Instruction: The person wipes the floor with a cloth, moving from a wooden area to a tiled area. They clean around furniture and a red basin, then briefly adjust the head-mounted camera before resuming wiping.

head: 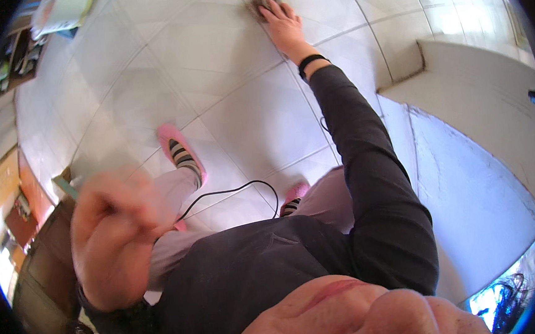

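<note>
At the top of the view my right hand [284, 28] is stretched far forward. Its fingers press over a brown-grey fibrous wad [263, 2], which lies against pale tiles [222, 58]; whether it is a cloth or a scouring pad is unclear. A black band [312, 64] circles that wrist below a dark sleeve. Much nearer the camera, at lower left, my left hand [116, 201] is blurred by motion. Its fingers look bent, and I cannot make out anything in them.
Pink slippers [180, 150] with striped socks stand on the tiles. A black cable [232, 190] loops between my legs. To the right is a white ledge [470, 73] with dirty edges. Shelves [18, 58] and a white container [59, 16] are at upper left.
</note>
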Action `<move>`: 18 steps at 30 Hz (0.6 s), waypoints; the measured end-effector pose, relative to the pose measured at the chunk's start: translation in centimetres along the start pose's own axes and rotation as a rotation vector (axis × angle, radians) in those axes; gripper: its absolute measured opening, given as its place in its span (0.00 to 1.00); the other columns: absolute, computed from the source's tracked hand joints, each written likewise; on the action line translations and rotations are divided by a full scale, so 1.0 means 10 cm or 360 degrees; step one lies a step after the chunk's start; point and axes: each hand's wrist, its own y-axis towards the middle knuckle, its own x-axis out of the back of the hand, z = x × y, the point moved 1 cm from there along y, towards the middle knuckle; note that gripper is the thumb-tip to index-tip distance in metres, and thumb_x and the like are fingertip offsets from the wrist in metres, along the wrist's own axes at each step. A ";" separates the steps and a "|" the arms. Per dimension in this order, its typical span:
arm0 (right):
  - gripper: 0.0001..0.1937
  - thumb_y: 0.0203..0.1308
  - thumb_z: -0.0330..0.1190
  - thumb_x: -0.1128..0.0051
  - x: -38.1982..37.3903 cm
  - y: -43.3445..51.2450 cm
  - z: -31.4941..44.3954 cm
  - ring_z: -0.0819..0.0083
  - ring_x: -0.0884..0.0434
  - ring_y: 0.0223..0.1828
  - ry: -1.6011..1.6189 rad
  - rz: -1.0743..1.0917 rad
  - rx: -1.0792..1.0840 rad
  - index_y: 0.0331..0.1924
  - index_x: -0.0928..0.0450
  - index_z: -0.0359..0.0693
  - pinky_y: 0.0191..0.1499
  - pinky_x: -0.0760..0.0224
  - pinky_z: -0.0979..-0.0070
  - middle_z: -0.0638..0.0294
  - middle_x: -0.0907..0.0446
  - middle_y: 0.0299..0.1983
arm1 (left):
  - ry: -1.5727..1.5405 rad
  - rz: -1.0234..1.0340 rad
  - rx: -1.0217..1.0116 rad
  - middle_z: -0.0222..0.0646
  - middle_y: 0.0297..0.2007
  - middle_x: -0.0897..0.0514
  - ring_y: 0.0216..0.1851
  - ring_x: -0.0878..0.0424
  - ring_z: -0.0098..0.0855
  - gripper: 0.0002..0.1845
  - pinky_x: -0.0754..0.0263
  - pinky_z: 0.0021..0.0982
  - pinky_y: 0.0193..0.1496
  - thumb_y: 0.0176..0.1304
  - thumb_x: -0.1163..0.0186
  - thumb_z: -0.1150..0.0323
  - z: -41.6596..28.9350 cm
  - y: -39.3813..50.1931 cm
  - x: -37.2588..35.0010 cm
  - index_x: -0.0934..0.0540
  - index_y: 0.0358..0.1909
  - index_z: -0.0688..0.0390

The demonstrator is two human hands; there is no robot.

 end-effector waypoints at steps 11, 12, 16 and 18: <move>0.30 0.70 0.31 0.49 0.04 0.06 0.08 0.56 0.43 0.79 -0.0151 0.0281 -0.0222 0.75 0.33 0.61 0.70 0.39 0.43 0.70 0.47 0.83 | 0.0178 0.0843 0.0470 0.35 0.44 0.14 0.46 0.19 0.25 0.12 0.24 0.27 0.55 0.71 0.47 0.77 -0.10 1.10 0.19 0.17 0.50 0.66; 0.30 0.70 0.31 0.49 0.03 0.06 0.10 0.56 0.42 0.79 -0.0212 0.0272 -0.0268 0.76 0.34 0.61 0.69 0.38 0.43 0.69 0.47 0.83 | 0.0225 0.0881 0.0490 0.35 0.44 0.14 0.46 0.19 0.25 0.12 0.24 0.27 0.54 0.71 0.47 0.76 -0.09 1.22 0.24 0.17 0.50 0.66; 0.34 0.69 0.32 0.46 -0.10 0.12 0.26 0.51 0.44 0.80 -0.0238 0.0356 -0.0596 0.78 0.39 0.62 0.73 0.40 0.43 0.69 0.53 0.85 | 0.0479 0.1210 0.0098 0.34 0.41 0.12 0.46 0.17 0.27 0.12 0.23 0.28 0.55 0.68 0.45 0.74 -0.07 1.84 0.41 0.15 0.48 0.62; 0.37 0.67 0.33 0.44 -0.15 0.18 0.38 0.48 0.46 0.80 -0.0163 0.0444 -0.0815 0.80 0.42 0.64 0.75 0.42 0.45 0.69 0.55 0.85 | 0.0662 0.1219 -0.0441 0.36 0.38 0.12 0.45 0.15 0.32 0.11 0.23 0.31 0.55 0.65 0.45 0.74 -0.08 2.12 0.46 0.14 0.43 0.60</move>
